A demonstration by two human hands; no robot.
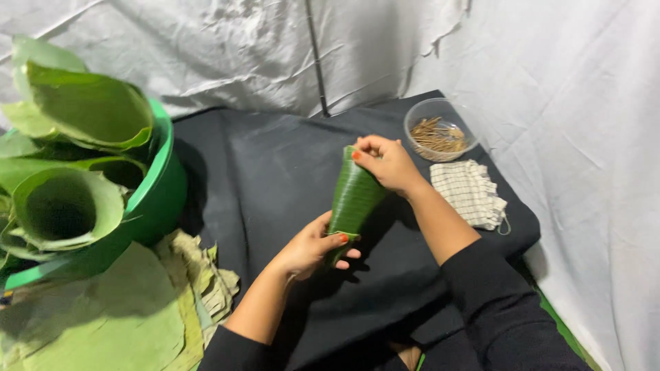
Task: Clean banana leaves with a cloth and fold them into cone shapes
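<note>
Head view: a rolled green leaf cone (354, 199) sits at the centre of the black cloth (261, 165), held off the surface between two hands. The left hand (313, 247), at about 7 o'clock from the cone, has its fingers clamped around the narrow lower tip, thumb across the front. The right hand (388, 163), at 1 o'clock, has its fingertips pinched together on the wide upper rim (exactly where the overlap lies cannot be told).

By the look of it, the step in hand is shaping and closing the cone; the next move probably calls for keeping the roll tight while something fixes the seam. A clear bowl of thin brown sticks (438, 134) waits at 2 o'clock, just beside a checked cloth (469, 192).

At 9 o'clock a green tub (161, 185) holds curled leaves (65, 206), with flat leaves (103, 316) stacked below it.
</note>
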